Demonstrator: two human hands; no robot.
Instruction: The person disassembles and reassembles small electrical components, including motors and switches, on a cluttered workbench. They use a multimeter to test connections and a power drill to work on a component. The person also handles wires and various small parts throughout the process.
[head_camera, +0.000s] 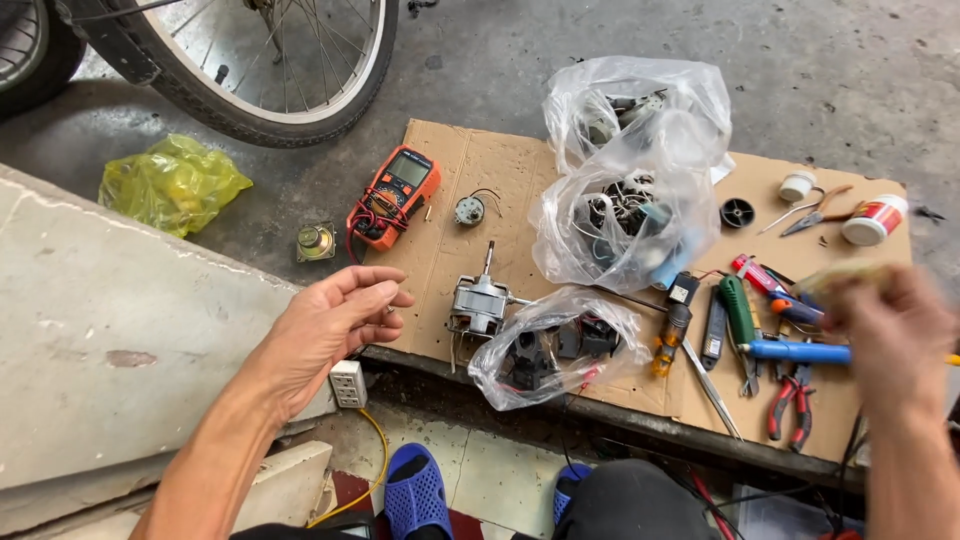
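Looking down, head view:
Left hand (335, 320): we hold it loose, empty, fingers half curled.
Right hand (890, 320): blurred; we cannot tell its grip, something pale at the fingertips.
Motor (480, 300): grey metal, shaft upright, just right of our left hand.
Meter (395, 198): orange, above our left hand.
Bags (625, 215): clear plastic holding motor parts, between our hands.
Jar (875, 220): white, red label, above our right hand.

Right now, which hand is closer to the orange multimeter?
Left. The left hand is just below the orange multimeter; the right hand is far across the cardboard, over the tools.
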